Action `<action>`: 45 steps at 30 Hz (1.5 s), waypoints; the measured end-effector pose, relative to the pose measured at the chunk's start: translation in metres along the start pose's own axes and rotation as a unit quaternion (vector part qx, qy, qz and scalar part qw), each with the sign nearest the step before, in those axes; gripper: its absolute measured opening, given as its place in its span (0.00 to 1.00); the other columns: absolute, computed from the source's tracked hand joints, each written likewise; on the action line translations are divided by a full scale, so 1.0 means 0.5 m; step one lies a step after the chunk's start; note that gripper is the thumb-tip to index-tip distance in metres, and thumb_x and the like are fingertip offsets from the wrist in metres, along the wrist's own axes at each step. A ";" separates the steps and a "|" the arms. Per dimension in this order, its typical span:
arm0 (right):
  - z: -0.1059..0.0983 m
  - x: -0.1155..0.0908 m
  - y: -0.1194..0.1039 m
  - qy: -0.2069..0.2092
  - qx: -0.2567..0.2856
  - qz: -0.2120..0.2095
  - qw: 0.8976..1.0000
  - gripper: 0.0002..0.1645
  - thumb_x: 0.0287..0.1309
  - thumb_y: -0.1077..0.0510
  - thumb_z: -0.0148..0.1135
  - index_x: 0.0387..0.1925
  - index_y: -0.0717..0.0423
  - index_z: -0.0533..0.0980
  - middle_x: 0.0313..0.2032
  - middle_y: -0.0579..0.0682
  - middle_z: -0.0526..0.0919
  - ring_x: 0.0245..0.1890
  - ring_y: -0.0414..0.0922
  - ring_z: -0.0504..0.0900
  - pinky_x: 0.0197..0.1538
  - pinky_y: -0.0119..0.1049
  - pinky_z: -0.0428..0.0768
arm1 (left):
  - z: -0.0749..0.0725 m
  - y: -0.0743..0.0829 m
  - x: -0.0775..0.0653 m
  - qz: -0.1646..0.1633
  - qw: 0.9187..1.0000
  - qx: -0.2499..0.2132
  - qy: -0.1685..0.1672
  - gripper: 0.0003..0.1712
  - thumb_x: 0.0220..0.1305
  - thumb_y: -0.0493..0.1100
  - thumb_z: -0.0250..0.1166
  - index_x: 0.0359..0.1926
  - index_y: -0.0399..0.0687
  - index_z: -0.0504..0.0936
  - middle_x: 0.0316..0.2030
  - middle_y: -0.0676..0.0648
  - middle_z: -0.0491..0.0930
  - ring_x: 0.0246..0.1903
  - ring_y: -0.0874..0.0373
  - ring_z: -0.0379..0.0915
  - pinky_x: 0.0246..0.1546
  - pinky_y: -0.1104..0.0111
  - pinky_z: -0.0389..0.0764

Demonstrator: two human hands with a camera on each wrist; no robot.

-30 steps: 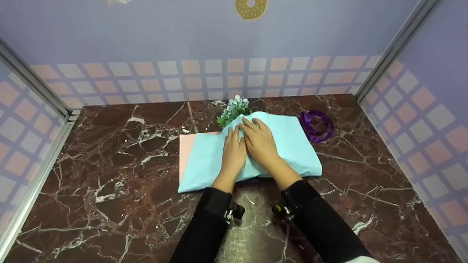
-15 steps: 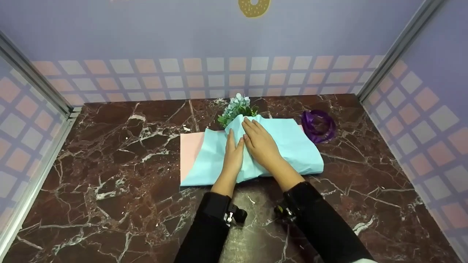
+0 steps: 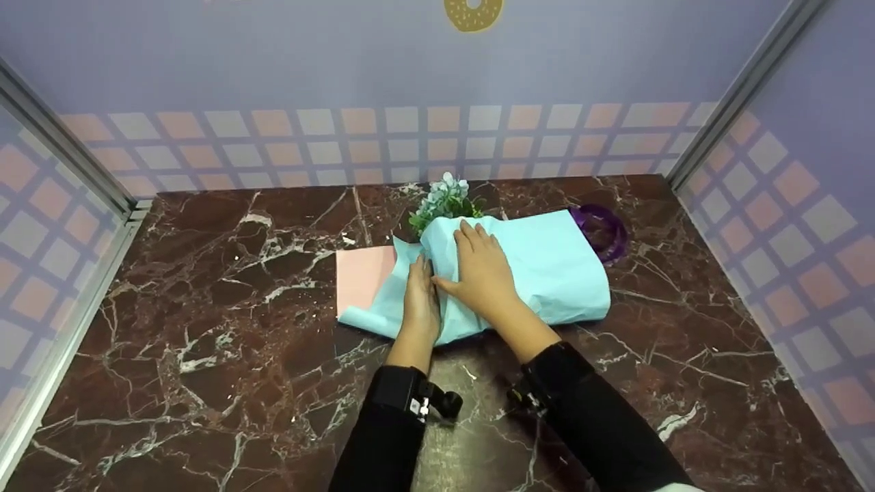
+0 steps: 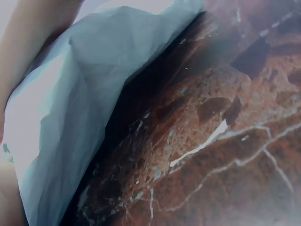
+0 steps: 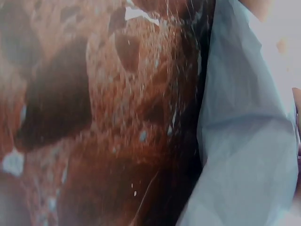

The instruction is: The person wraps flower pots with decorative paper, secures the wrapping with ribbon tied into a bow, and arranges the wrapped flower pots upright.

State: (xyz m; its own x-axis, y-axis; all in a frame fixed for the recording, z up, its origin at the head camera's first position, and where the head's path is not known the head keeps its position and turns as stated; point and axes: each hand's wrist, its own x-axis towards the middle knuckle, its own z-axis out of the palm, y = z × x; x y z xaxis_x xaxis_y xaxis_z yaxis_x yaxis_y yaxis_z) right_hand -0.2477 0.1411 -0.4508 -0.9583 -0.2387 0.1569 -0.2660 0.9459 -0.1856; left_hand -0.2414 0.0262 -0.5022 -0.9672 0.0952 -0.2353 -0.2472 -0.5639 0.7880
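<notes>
A sheet of light blue wrapping paper (image 3: 547, 260) lies over a bunch of flowers (image 3: 444, 198), whose pale blue blossoms and green leaves stick out at the top. The stems are hidden under the paper. My right hand (image 3: 482, 270) rests on top of the covered bundle with its fingers extended and its thumb toward the left hand. Along the bundle's left side, my left hand (image 3: 420, 301) presses the paper with straight fingers. Both wrist views show the creased paper edge (image 4: 80, 94) above the tabletop.
Pink paper (image 3: 359, 273) shows from under the blue sheet at the left. A coil of purple ribbon (image 3: 612, 232) lies at the right, partly overlapped by the blue paper. The brown marble tabletop (image 3: 205, 307) meets patterned walls (image 3: 383, 75) behind and at both sides.
My left hand has slid left and down off the top of the bundle to its side. The blue paper's left part has drawn inward, baring more pink. The right hand's thumb has spread out.
</notes>
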 end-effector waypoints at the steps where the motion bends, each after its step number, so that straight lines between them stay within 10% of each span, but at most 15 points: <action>1: 0.001 0.000 -0.003 0.003 -0.006 0.005 1.000 0.56 0.56 0.32 0.63 0.71 0.65 0.57 0.73 0.60 0.55 0.72 0.60 0.52 0.72 0.54 0.51 | -0.001 -0.001 0.000 0.001 1.000 -0.015 -0.002 0.32 0.79 0.55 0.28 0.78 0.50 0.40 0.77 0.46 0.39 0.75 0.52 0.31 0.73 0.59 0.38; 11: 0.018 -0.004 -0.018 0.018 -0.081 0.000 0.997 0.54 0.47 0.30 0.69 0.73 0.42 0.61 0.72 0.65 0.51 0.70 0.68 0.49 0.67 0.63 0.56 | -0.008 -0.001 -0.006 -0.001 0.998 -0.058 0.004 0.33 0.78 0.58 0.27 0.78 0.53 0.41 0.76 0.44 0.41 0.75 0.51 0.33 0.73 0.57 0.41; 21: 0.024 -0.002 -0.017 0.020 -0.082 -0.019 0.996 0.55 0.42 0.40 0.76 0.71 0.47 0.63 0.72 0.66 0.51 0.69 0.69 0.51 0.65 0.63 0.60 | -0.040 0.048 -0.046 0.064 0.996 0.029 0.058 0.31 0.79 0.50 0.36 0.75 0.41 0.49 0.75 0.39 0.47 0.74 0.47 0.40 0.73 0.57 0.37; 26: 0.023 0.001 -0.013 0.022 -0.083 -0.022 0.996 0.55 0.42 0.43 0.75 0.71 0.48 0.63 0.72 0.67 0.52 0.69 0.70 0.52 0.64 0.63 0.61 | -0.060 0.078 -0.085 0.124 0.980 0.060 0.140 0.28 0.76 0.44 0.45 0.70 0.34 0.60 0.71 0.38 0.58 0.71 0.48 0.50 0.72 0.58 0.46; 31: 0.023 0.001 -0.011 0.017 -0.082 -0.026 0.996 0.55 0.42 0.43 0.74 0.72 0.48 0.62 0.72 0.67 0.51 0.68 0.70 0.52 0.65 0.63 0.61 | -0.071 0.094 -0.125 0.170 0.959 -0.034 0.225 0.22 0.73 0.34 0.49 0.64 0.27 0.65 0.66 0.32 0.63 0.68 0.44 0.56 0.71 0.61 0.51; 40: 0.022 -0.003 -0.008 0.029 -0.085 -0.032 0.995 0.55 0.43 0.43 0.73 0.72 0.50 0.61 0.71 0.67 0.52 0.68 0.70 0.53 0.65 0.62 0.62 | -0.084 0.099 -0.186 0.148 0.933 -0.117 0.306 0.18 0.72 0.32 0.43 0.59 0.32 0.68 0.50 0.41 0.69 0.51 0.49 0.62 0.66 0.56 0.58; 45: 0.023 -0.006 -0.007 0.039 -0.084 -0.039 0.995 0.54 0.43 0.43 0.73 0.71 0.51 0.62 0.71 0.67 0.54 0.68 0.70 0.54 0.64 0.63 0.63 | -0.092 0.105 -0.214 0.132 0.921 -0.151 0.333 0.27 0.72 0.33 0.41 0.71 0.39 0.57 0.65 0.39 0.55 0.64 0.50 0.50 0.71 0.61 0.49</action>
State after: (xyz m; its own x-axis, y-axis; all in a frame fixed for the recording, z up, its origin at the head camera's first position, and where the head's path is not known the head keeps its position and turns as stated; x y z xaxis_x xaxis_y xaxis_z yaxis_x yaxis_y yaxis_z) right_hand -0.2453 0.1361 -0.4618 -0.9232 -0.3005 0.2394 -0.3112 0.9503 -0.0072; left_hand -0.1485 -0.0515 -0.4618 -0.7173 -0.5456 -0.4334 0.1165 -0.7072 0.6973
